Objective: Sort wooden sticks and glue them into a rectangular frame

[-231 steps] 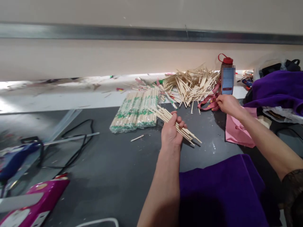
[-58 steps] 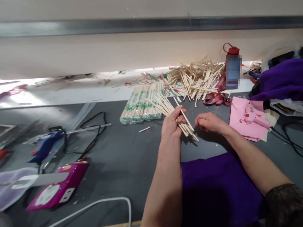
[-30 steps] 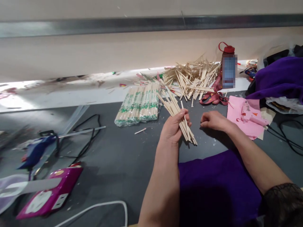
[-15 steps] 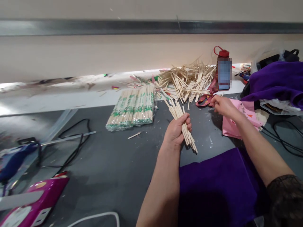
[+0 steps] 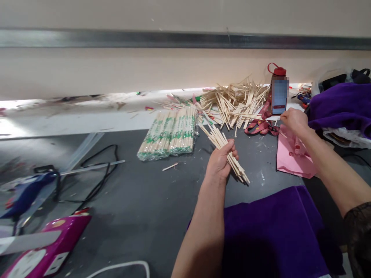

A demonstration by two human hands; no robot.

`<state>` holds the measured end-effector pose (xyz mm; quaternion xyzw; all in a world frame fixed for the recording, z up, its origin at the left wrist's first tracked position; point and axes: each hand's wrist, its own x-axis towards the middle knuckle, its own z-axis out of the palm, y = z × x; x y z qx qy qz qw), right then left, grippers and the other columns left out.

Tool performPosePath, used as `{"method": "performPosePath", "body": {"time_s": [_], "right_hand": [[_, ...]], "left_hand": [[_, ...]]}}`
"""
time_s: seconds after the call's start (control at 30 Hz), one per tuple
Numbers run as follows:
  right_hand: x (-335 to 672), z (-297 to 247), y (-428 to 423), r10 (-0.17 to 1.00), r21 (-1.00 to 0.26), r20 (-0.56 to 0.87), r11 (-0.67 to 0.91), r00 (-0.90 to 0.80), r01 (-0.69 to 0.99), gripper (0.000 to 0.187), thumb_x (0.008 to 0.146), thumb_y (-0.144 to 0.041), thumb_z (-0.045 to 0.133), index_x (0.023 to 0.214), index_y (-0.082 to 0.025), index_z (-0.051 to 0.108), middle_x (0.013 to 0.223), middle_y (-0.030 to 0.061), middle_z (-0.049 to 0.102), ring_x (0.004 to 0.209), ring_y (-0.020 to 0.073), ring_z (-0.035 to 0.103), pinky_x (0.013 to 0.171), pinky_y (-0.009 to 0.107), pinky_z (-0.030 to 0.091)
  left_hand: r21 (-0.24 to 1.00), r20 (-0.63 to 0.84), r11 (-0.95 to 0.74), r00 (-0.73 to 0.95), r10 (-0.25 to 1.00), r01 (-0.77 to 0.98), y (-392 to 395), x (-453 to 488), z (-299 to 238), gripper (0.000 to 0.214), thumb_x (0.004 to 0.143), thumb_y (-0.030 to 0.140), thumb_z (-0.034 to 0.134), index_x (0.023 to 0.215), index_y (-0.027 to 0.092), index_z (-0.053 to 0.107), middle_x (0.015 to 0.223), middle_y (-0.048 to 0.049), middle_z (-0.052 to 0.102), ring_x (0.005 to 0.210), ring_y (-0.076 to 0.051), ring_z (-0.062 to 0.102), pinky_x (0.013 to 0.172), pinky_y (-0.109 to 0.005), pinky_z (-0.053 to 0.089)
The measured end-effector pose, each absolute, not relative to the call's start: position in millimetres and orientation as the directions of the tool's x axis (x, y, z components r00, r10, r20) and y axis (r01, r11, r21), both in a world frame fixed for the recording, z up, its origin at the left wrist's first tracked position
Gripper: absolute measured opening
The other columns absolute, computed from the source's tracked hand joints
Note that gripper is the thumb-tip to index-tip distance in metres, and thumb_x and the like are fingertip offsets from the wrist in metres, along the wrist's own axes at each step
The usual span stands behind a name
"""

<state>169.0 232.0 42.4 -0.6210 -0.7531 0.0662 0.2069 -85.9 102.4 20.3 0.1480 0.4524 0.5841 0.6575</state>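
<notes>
My left hand (image 5: 219, 160) is wrapped round a bundle of thin pale wooden sticks (image 5: 236, 164), which fans out above the fist toward the back of the table. To the right, my right hand (image 5: 295, 122) is closed, fingertips pressed together, above the far edge of a pink sheet (image 5: 294, 158). Whatever the fingers may hold is too small to make out. Beside those fingertips lies a dark pink lanyard (image 5: 261, 127). Behind the left hand a large loose heap of similar sticks (image 5: 236, 100) rests against the wall.
Clear-wrapped packs of sticks with green print (image 5: 169, 133) lie left of the hands. A red-capped bottle (image 5: 279, 71) stands behind a phone (image 5: 279, 96). Purple cloth (image 5: 272, 227) covers the near side. At left are a magenta power strip (image 5: 55, 247), a blue tool (image 5: 31, 191) and cables.
My right hand has moved right, from the lanyard to above the pink sheet. My left hand keeps its grip on the sticks. The view has shifted slightly.
</notes>
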Motion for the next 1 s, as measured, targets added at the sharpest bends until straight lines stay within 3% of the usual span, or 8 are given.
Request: {"method": "performPosePath", "body": {"time_s": [0.13,0.3,0.5,0.6,0.67,0.8,0.9,1.0], "right_hand": [[116.7,44.7,232.3,0.963,-0.138,0.188,0.222,-0.195,0.965,0.034,0.089,-0.036,0.046,0.089,-0.013,0.071,0.093,0.0145,0.067,0.086,0.0232,0.059,0.073,0.032,0.038],[70.6,28.4,245.6,0.895,0.021,0.219,0.395,-0.39,0.918,0.034,0.089,-0.019,0.042,0.115,-0.013,0.062,0.117,0.0155,0.063,0.108,0.0278,0.052,0.088,0.039,0.036],[53.8,37.9,241.4,0.885,0.094,0.219,0.4,-0.41,0.912,0.031,0.087,-0.019,0.043,0.104,-0.008,0.068,0.113,0.0205,0.063,0.111,0.033,0.05,0.093,0.046,0.033],[50.7,48.2,221.4,0.887,-0.07,0.286,0.396,-0.361,0.916,0.028,0.086,-0.022,0.045,0.097,-0.011,0.067,0.106,0.019,0.065,0.101,0.0303,0.056,0.086,0.041,0.038],[48.7,47.6,202.1,0.934,-0.355,0.227,0.342,-0.274,0.87,0.024,0.085,-0.027,0.045,0.084,-0.014,0.065,0.088,0.0143,0.067,0.082,0.0238,0.061,0.071,0.033,0.042],[43.4,30.7,153.1,0.963,-0.933,-0.141,-0.051,-0.231,0.356,0.02,0.08,-0.027,0.042,0.063,-0.019,0.05,0.055,-0.0001,0.055,0.041,0.0102,0.046,0.041,0.022,0.03],[40.6,20.5,116.4,0.898,-0.958,-0.286,-0.276,-0.336,0.079,0.015,0.075,-0.027,0.047,0.062,-0.019,0.048,0.05,-0.0041,0.052,0.033,0.0064,0.039,0.035,0.02,0.023],[40.4,18.9,91.7,0.848,-0.941,-0.317,-0.336,-0.425,0.032,0.014,0.075,-0.029,0.052,0.067,-0.018,0.05,0.051,-0.0051,0.055,0.032,0.0048,0.04,0.033,0.017,0.022]], "left_hand": [[0.708,-0.422,0.271,-0.083,0.903,-0.652,102.1,-86.6,19.2,0.021,0.068,0.016,0.071,0.081,0.014,0.055,0.051,0.0071,0.049,0.039,-0.005,0.045,0.041,-0.018,0.039],[0.713,-0.406,0.279,-0.055,0.912,-0.644,100.3,-87.1,15.7,0.02,0.067,0.019,0.071,0.079,0.014,0.056,0.051,0.007,0.048,0.039,-0.005,0.043,0.04,-0.018,0.037],[0.711,-0.43,0.273,-0.094,0.898,-0.647,104.7,-88.6,13.9,0.018,0.067,0.018,0.07,0.077,0.014,0.056,0.049,0.007,0.048,0.038,-0.005,0.044,0.04,-0.018,0.038],[0.725,-0.449,0.262,-0.15,0.881,-0.637,107.7,-89.4,15.1,0.016,0.069,0.018,0.068,0.079,0.014,0.056,0.05,0.0054,0.053,0.04,-0.007,0.049,0.042,-0.019,0.042],[0.734,-0.454,0.252,-0.18,0.872,-0.63,108.6,-89.6,15.9,0.015,0.07,0.018,0.067,0.08,0.014,0.057,0.052,0.0041,0.056,0.042,-0.009,0.052,0.043,-0.02,0.043],[0.738,-0.451,0.221,-0.221,0.865,-0.638,108.5,-89.0,14.8,0.018,0.067,0.019,0.071,0.08,0.013,0.059,0.052,0.004,0.057,0.038,-0.006,0.047,0.039,-0.017,0.037],[0.741,-0.438,0.212,-0.22,0.872,-0.637,107.0,-87.7,12.3,0.024,0.063,0.023,0.076,0.077,0.012,0.06,0.051,0.0043,0.056,0.035,-0.004,0.042,0.038,-0.016,0.035],[0.749,-0.447,0.278,-0.148,0.882,-0.601,104.6,-85.9,11.1,0.028,0.059,0.029,0.079,0.071,0.01,0.062,0.042,0.0055,0.049,0.034,-0.005,0.042,0.037,-0.018,0.036]]}}
